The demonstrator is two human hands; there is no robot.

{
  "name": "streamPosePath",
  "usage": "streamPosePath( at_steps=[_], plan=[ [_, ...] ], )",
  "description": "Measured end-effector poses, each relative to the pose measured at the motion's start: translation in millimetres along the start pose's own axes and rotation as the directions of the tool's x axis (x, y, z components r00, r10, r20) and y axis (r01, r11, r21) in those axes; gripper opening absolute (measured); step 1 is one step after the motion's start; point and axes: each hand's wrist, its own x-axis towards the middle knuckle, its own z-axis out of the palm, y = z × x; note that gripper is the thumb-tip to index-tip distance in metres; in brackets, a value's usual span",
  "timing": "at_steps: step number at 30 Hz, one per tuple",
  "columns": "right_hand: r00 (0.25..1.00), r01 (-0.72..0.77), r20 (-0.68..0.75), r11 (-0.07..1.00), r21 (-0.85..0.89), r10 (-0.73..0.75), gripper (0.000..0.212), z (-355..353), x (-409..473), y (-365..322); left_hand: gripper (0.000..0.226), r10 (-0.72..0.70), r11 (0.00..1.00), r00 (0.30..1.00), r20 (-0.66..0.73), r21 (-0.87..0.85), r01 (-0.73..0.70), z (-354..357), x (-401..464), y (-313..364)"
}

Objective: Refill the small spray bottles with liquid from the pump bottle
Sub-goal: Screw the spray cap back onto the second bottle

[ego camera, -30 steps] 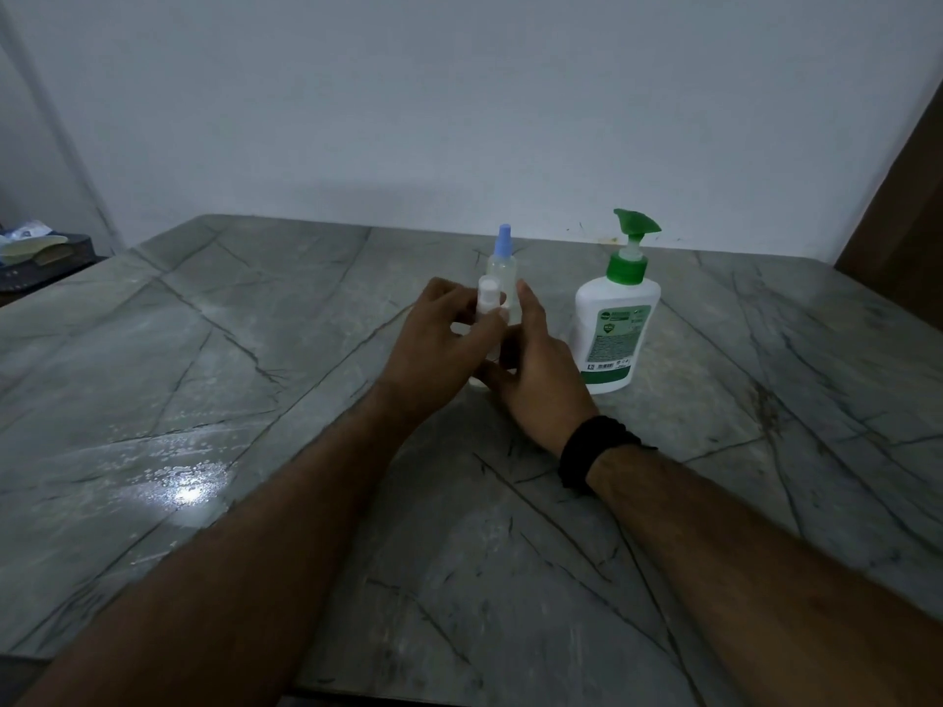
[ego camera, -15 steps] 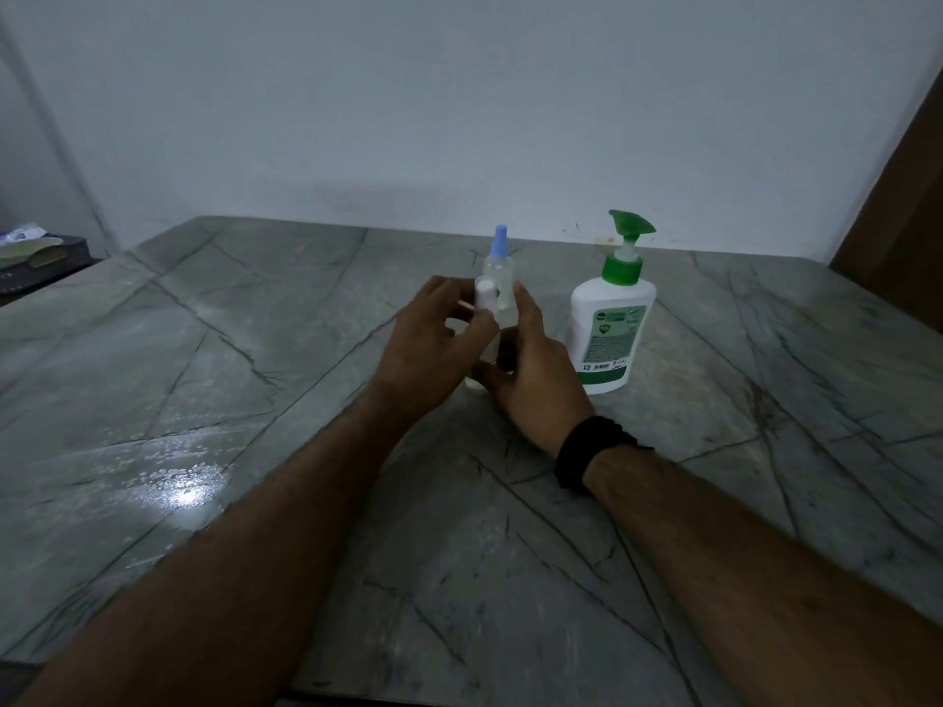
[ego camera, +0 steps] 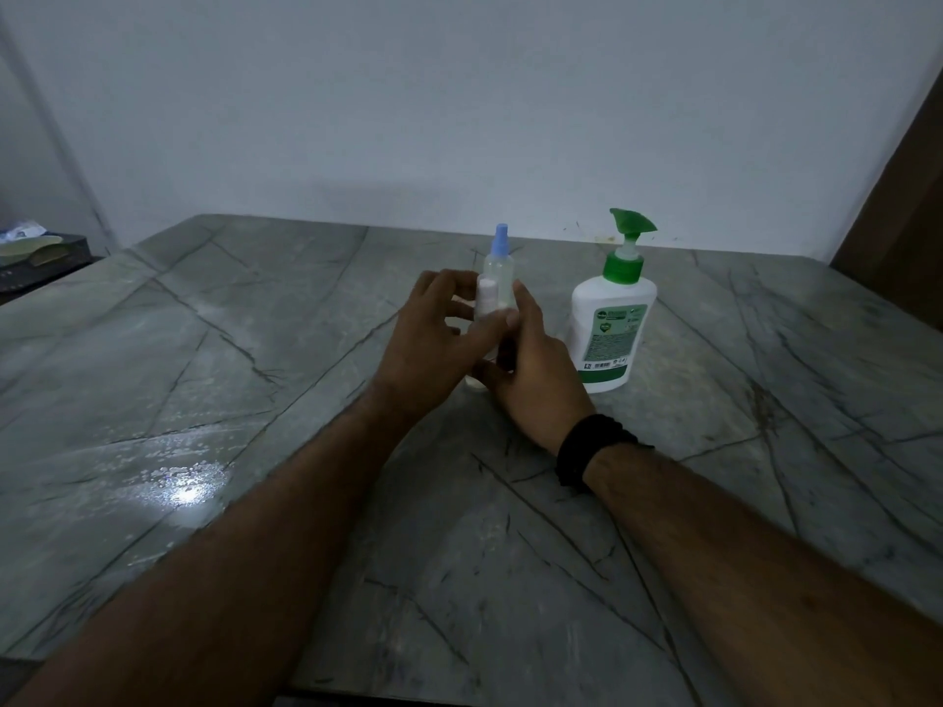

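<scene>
Little had shifted since the earlier frames: both hands had stayed clasped around the same small bottle, the left thumb sliding slightly on its cap. The left hand (ego camera: 433, 344) pinched the white-capped spray bottle (ego camera: 487, 303) near its top, fingers curled round it, while the right hand (ego camera: 530, 369) gripped its lower body from the other side. It stood upright between them, long axis vertical, its base hidden behind the fingers. Just behind it stood the blue-capped spray bottle (ego camera: 500, 267), also upright and untouched. The pump bottle (ego camera: 610, 329) stood to the right of the held bottle, nearer the right hand, on the marble table (ego camera: 255, 400). The cap probably needed unscrewing next.
</scene>
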Motion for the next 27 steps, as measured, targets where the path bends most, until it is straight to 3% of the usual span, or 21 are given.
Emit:
streamPosePath(
  at_steps=[2,9,14,19,25,27],
  plan=[
    [1.0,-0.009,-0.004,1.0,0.002,0.009,0.096,0.0,0.6,-0.5,0.041,0.009,0.998,0.999,-0.031,0.054,-0.008,-0.2,1.2,-1.1],
    [1.0,0.006,0.005,0.999,-0.046,-0.005,0.095,0.1,0.2,1.2,0.036,-0.024,0.998,0.999,0.024,-0.064,0.026,-0.8,-1.5,2.0],
    [1.0,-0.009,-0.006,1.0,-0.015,0.009,0.095,-0.4,1.0,-1.2,0.042,0.011,1.0,0.999,-0.044,0.029,-0.01,-1.3,-1.6,2.6],
    [1.0,0.005,0.01,1.0,-0.031,-0.004,0.096,-1.2,0.1,0.9,0.035,-0.016,0.997,1.0,-0.003,-0.077,0.016,-0.7,-2.5,4.0],
    [1.0,-0.009,-0.006,1.0,-0.01,0.009,0.096,-1.0,1.0,-1.4,0.041,0.018,0.999,0.999,-0.041,0.027,-0.017,-0.7,-0.9,2.3],
    [1.0,-0.011,-0.002,1.0,-0.02,0.011,0.096,-1.3,0.9,-1.8,0.039,0.01,1.0,0.999,-0.031,-0.014,-0.01,-1.7,-0.5,3.0]
  ],
)
